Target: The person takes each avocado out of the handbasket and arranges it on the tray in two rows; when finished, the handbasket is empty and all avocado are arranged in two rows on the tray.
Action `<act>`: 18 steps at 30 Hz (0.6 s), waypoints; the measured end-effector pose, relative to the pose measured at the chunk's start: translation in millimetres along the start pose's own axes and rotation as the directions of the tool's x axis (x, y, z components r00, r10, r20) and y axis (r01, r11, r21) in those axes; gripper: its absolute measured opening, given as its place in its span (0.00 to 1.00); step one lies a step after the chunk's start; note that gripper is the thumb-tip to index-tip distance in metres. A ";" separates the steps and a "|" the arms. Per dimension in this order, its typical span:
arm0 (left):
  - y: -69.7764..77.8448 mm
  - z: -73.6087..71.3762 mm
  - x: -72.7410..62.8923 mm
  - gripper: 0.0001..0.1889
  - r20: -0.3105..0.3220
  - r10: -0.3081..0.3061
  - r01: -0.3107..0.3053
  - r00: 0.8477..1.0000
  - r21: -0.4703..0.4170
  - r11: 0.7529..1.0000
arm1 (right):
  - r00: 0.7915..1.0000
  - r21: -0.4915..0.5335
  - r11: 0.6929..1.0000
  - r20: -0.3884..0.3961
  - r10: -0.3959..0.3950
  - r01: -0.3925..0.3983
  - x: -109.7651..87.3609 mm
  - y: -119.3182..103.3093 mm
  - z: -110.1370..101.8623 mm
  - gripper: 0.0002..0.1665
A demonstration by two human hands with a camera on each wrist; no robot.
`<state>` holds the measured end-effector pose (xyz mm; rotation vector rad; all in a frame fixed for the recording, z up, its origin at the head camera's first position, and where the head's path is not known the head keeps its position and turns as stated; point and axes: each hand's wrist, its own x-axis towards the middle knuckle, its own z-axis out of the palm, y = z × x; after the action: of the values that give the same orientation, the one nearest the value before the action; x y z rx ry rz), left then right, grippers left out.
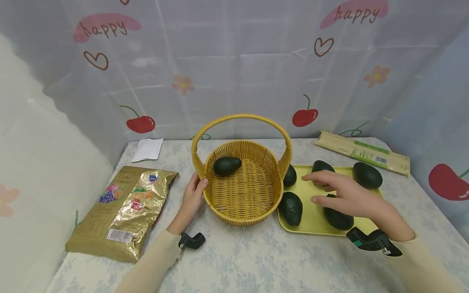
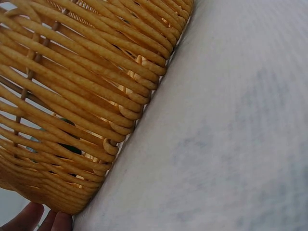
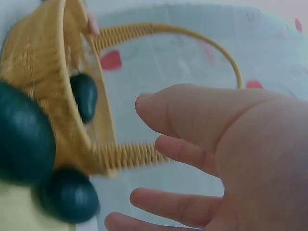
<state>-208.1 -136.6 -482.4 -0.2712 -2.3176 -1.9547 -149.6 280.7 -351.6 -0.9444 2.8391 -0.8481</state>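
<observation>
A yellow wicker basket (image 1: 242, 195) with a tall arched handle stands upright in the middle of the table, and one dark green avocado (image 1: 227, 166) lies inside it at the upper left. My left hand (image 1: 193, 194) holds the basket's left side, thumb at the rim; its fingertips (image 2: 55, 222) touch the weave in the left wrist view. My right hand (image 1: 346, 193) hovers over the yellow tray (image 1: 313, 195) with fingers extended, holding nothing. Several avocados lie on the tray, including one (image 1: 292, 208) near the basket and one (image 1: 338, 215) partly hidden under this hand.
A gold candy bag (image 1: 124, 211) lies on the left of the table, with a small white packet (image 1: 148, 149) behind it. At the back right a long beige-and-green package (image 1: 362, 152) lies behind the tray. A printed curtain (image 1: 234, 81) hangs at the back.
</observation>
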 end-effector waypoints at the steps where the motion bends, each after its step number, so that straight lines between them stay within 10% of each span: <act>1: 0.0 -0.1 -0.1 0.28 0.000 0.000 0.000 1.000 0.000 1.000 | 1.000 0.006 1.000 0.019 -0.013 0.013 5.7 -5.4 0.5 0.28; 18: -1.7 0.0 -0.9 0.28 -0.004 -0.002 0.002 1.000 0.001 1.000 | 0.949 0.008 0.998 0.311 -0.057 0.057 114.1 -66.5 40.1 0.42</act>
<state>-207.5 -136.9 -484.2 -0.2645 -2.3173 -1.9536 -198.5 152.6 -336.4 -1.0594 2.5546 -0.6353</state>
